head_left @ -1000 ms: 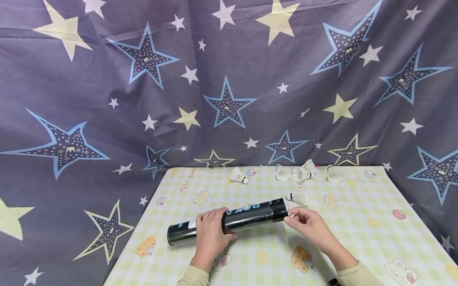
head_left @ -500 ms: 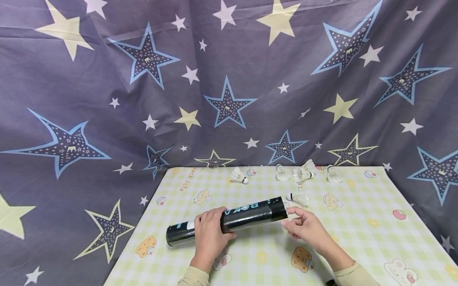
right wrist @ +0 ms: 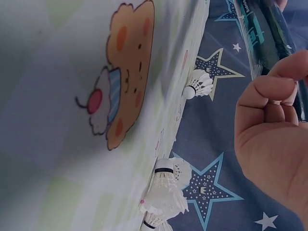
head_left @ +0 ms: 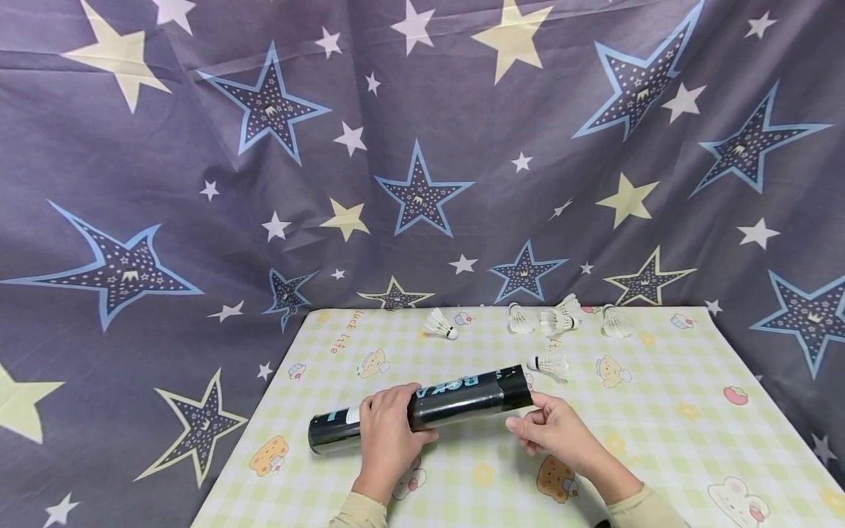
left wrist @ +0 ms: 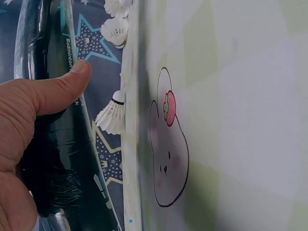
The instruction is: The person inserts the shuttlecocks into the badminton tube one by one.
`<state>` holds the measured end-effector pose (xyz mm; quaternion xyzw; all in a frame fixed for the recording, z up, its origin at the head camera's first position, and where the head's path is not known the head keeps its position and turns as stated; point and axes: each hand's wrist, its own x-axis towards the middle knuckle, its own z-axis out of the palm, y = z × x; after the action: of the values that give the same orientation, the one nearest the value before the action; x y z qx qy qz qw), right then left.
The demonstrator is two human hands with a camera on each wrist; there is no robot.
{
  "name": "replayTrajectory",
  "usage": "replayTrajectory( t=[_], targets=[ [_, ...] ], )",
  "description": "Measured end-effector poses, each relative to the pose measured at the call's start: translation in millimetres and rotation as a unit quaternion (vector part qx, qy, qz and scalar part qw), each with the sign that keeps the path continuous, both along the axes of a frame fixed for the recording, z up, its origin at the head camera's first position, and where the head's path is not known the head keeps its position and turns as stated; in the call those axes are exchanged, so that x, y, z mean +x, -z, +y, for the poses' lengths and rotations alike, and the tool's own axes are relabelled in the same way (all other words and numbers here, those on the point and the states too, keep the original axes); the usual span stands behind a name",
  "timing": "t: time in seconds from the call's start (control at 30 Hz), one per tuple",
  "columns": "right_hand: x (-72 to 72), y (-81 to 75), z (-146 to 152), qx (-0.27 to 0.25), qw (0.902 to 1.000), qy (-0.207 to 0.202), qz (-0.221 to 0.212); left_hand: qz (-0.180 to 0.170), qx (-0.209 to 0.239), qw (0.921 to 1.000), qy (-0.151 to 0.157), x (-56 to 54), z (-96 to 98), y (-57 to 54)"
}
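A glossy black badminton shuttlecock tube (head_left: 462, 400) lies at a slant above the table, its right end raised. My left hand (head_left: 389, 436) grips it around the left half, and in the left wrist view the thumb (left wrist: 72, 82) lies along its side. At the tube's right end, my right hand (head_left: 551, 433) touches the rim with its index finger, while its thumb stands apart and the other fingers bend inward. The inside of the tube is hidden. Just behind that end a white shuttlecock (head_left: 551, 364) lies on its side.
A lone shuttlecock (head_left: 441, 324) lies at the back of the checked tablecloth (head_left: 660, 433). Several more, including a shuttlecock (head_left: 616, 323) at the right, sit along the rear edge. A star-patterned curtain (head_left: 422, 147) hangs behind. Something dark (head_left: 602, 523) shows partly beside the right sleeve.
The right thumb has come away from the tube's end and dropped lower, leaving the index finger at the rim. A small white bit seen there earlier is out of sight. The left hand stays put.
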<state>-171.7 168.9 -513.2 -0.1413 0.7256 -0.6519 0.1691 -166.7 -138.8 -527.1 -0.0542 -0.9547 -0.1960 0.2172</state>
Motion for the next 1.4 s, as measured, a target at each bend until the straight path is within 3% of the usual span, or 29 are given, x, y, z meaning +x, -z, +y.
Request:
replayTrajectory(
  t=[0.33, 0.47, 0.6, 0.77, 0.9, 1.23, 1.3, 1.4],
  targets=[
    [-1.2, 0.9, 5, 0.008, 0.9999, 0.01, 0.006, -0.02, 0.006, 0.9998, 0.004, 0.1, 0.4, -1.2],
    [-3.5, -1.4, 15, 0.012, 0.9989, 0.043, 0.012, -0.015, 0.006, 0.9999, 0.003, 0.1, 0.2, -1.0],
    [-10.4, -2.3, 30, 0.026, 0.9944, 0.101, 0.014, -0.011, 0.008, 0.9999, -0.001, -0.5, -0.7, -1.0],
    [-24.4, -1.9, 52, 0.077, 0.9775, 0.195, 0.022, -0.012, 0.009, 0.9999, -0.004, -1.1, -1.7, -0.5],
    [-34.8, -0.4, 67, 0.146, 0.9585, 0.241, 0.044, -0.015, 0.008, 0.9998, -0.004, -0.8, -2.4, -0.8],
    [-57.7, 9.2, 78, 0.26, 0.9132, 0.263, 0.171, -0.03, 0.009, 0.9995, -0.004, -1.3, -4.5, 0.3],
    [-61.5, 11.6, 76, 0.267, 0.9077, 0.262, 0.19, -0.034, 0.009, 0.9994, -0.003, -1.5, -4.9, 0.7],
    [-65.8, 14.8, 73, 0.268, 0.9072, 0.252, 0.204, -0.034, 0.006, 0.9994, -0.004, -1.3, -4.8, 0.3]
  ],
)
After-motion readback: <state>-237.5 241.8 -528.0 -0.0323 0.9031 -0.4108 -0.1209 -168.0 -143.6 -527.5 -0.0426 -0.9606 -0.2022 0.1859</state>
